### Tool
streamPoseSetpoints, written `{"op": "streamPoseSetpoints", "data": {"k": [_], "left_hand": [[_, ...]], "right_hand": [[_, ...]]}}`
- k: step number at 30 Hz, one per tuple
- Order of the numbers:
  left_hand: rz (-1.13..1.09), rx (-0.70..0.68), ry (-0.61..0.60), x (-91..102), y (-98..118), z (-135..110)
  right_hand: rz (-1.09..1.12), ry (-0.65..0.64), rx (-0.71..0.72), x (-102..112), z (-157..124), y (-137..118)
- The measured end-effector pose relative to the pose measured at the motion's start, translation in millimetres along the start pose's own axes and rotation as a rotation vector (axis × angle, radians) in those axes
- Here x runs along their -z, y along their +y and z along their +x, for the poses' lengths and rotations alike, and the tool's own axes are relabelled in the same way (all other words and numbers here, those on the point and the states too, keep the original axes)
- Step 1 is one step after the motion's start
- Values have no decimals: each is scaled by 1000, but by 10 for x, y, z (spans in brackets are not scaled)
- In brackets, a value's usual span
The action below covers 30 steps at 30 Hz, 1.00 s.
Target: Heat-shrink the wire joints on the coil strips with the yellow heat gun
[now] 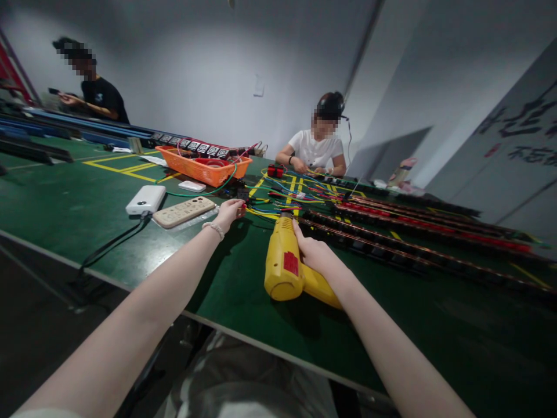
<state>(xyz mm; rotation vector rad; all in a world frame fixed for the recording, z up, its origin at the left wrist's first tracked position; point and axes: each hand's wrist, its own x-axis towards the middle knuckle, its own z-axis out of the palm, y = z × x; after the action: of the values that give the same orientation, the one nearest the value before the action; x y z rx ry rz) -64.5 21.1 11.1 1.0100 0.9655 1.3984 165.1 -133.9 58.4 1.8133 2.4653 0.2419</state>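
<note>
My right hand [317, 251] is wrapped round the handle of a yellow heat gun [282, 264] with a red patch on its body. Its front end points away from me, at a bundle of coloured wires [265, 213]. To the left of the heat gun, my left hand [230, 213] pinches the near end of these wires, with a bit of red showing at the fingertips. A beaded bracelet circles the left wrist. Yellow, blue, red and green wires fan out beyond both hands. The exact spot gripped is partly hidden by the fingers.
An orange basket [191, 166] of parts, a white power bank [145, 200] with a black cable and a beige phone case [185, 212] lie to the left. Long dark strips [374, 241] with copper wires run right. Across the green table [243, 302] sits a co-worker [319, 148]; another person is far left.
</note>
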Motion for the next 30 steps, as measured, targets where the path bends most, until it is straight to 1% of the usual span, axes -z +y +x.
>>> {"op": "streamPoseSetpoints", "data": {"k": [3,6,9,14,18,25,30], "left_hand": [[56,-17,23,-13,16,-24],[85,-29,28,-24,36,-52],[89,-29,28,-24,45,-63],[78,-39,26,-23,46,-58],[105,-52,41,-33,51,-58],[265,-133,118,-10,79,-26],[263,-127,98,-4,121,-30]], "right_hand": [[21,-7,-11,-16,15,-4],[52,-8,-10,-32,72,-69],[67,5,40,-11,158,-218],[72,-9,98,61,318,-508],[77,37,142,60,428,-659],[73,87,166,75,544,-813],[75,81,165,94,571,-847]]}}
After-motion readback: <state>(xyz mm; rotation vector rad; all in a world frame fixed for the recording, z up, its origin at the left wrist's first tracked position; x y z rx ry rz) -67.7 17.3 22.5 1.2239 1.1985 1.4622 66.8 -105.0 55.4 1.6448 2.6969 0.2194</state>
